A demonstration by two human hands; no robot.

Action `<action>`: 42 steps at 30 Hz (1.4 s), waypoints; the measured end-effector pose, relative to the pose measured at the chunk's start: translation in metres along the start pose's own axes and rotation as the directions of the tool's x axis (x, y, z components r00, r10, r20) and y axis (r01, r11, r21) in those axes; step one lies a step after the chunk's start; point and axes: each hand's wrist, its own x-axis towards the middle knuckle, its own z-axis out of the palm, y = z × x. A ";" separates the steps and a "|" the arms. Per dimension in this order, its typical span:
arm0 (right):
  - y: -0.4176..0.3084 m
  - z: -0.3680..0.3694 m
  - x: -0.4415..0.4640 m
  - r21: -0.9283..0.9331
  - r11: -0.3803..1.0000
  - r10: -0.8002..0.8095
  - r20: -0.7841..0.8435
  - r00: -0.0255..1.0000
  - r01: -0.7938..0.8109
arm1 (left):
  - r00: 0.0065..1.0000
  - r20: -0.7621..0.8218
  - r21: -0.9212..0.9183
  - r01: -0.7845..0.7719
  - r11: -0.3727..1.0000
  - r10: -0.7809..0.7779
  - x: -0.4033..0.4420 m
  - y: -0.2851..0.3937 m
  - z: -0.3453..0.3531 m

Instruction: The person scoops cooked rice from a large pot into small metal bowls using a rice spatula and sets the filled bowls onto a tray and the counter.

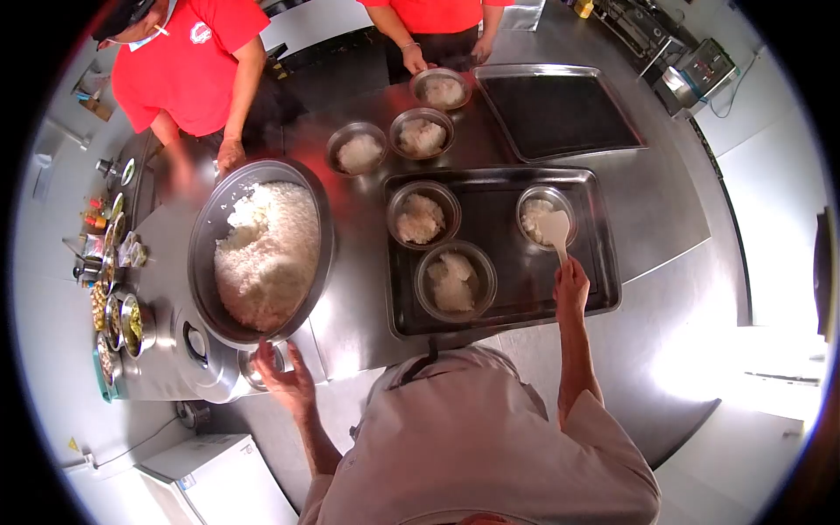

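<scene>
The person's right hand (573, 284) was closed around the handle of a pale, flat-bladed paddle (554, 227), the fingers wrapped about it and the blade reaching over a small round metal bowl (520, 229) of white rice. That bowl stood at the right side of a dark rectangular metal tray (516, 284), apart from the two other bowls on it. These two, an upper round grey metal bowl (451, 210) and a lower round grey metal bowl (481, 289), stood close together at the tray's left side, each with a portion of rice inside.

The left hand (289, 381) had its fingers spread and grasped nothing, beside the near rim of a large round grey metal basin (229, 197); whether a fingertip brushed that rim was hard to tell from this angle. A broad heap of white rice (276, 249) lay in the basin, which rested on the stainless-steel table (665, 219) left of the tray.

Across the table, a co-worker in a red shirt (188, 70) had a hand at the basin's far rim. Another person in red (437, 16) had a hand at a third round metal bowl of rice (420, 94), near a second dark tray (560, 114).
</scene>
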 end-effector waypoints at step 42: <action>0.011 -0.026 0.022 -0.563 0.781 -0.330 -0.007 0.944 0.269 | 0.593 0.805 -0.200 0.230 0.952 0.026 -0.072 0.051 0.084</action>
